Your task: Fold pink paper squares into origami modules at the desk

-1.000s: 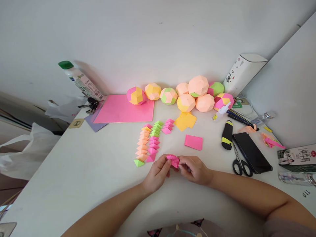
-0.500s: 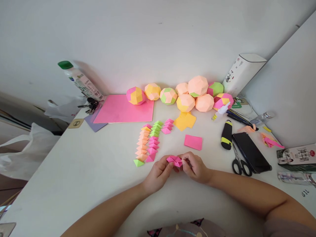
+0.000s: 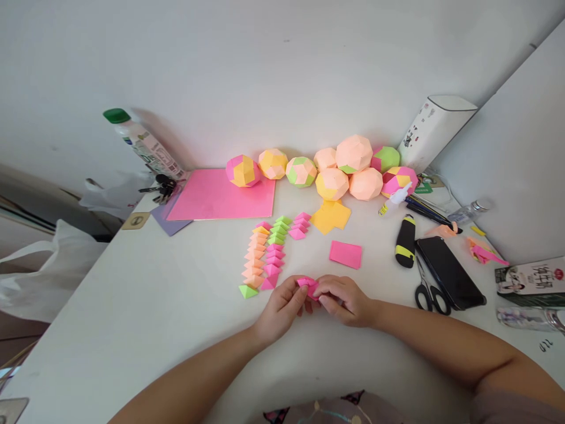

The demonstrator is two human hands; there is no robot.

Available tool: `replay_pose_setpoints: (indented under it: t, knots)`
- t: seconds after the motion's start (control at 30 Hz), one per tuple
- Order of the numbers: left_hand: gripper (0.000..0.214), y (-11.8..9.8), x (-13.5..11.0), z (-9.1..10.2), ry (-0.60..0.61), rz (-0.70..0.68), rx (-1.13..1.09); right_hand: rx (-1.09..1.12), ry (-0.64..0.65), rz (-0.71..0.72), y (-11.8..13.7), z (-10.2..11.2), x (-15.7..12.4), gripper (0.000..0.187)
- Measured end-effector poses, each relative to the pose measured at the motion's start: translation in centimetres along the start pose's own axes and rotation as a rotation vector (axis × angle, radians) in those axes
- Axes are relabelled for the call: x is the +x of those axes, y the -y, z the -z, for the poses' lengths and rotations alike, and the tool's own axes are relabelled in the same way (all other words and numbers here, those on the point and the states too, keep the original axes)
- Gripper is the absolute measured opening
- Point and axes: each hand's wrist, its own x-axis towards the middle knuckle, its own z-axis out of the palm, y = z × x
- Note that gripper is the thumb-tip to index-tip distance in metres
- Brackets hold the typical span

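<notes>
Left hand: The left hand point(image 3: 279, 306) is curling nearly closed, its thumb and fingers pinching the left part of a small folded piece of bright pink paper point(image 3: 313, 287).
Right hand: The right hand point(image 3: 346, 300) is bending its fingers inward, thumb and forefinger gripping the right edge of the same piece.
Pink fold: The creased paper is sitting between both hands, in front of the body over the smooth white table point(image 3: 132, 306); fingers are partly hiding its outline.
Pointed units: A peach row of overlapping folded paper peaks point(image 3: 254, 256) is ending in green nearest the person; a green-and-pink row point(image 3: 276, 247) and a short pink row point(image 3: 299, 226) are lying beside it.
Balls: Faceted, matt paper balls in peach, yellow, pink and green point(image 3: 354, 154) are clustering along the wall.
Flat paper: Yellow-orange squares point(image 3: 329, 218) and a pink rectangle point(image 3: 346, 254) are lying beyond the hands.
Right side: Black-handled metal scissors point(image 3: 426, 285) are lying beside a glossy black phone point(image 3: 450, 274).
Lettering: A printed carton point(image 3: 532, 277) is showing large characters, too blurred for sure reading; a green-capped white plastic bottle point(image 3: 148, 144) is bearing illegible small print.
</notes>
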Motion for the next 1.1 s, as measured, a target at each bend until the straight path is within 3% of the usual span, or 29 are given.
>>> replay_pose_setpoints:
  t: [0.23, 0.47, 0.77, 1.1]
  knots:
    - [0.039, 0.2, 0.0, 0.0, -0.03, -0.001, -0.093, -0.026, 0.014, 0.05, -0.4, -0.1, -0.1, 0.018]
    - [0.039, 0.0, -0.1, 0.4, 0.041, 0.005, -0.058, -0.077, -0.077, 0.066, -1.0, -0.5, -0.5, 0.017]
    - [0.038, -0.1, 0.1, 0.3, 0.1, 0.028, -0.093, -0.08, -0.085, 0.08, -0.8, -0.4, -0.7, 0.016]
    - [0.033, 0.8, 0.0, 0.8, 0.165, -0.063, 0.097, 0.073, -0.123, -0.152, -0.4, -0.2, -0.2, 0.01]
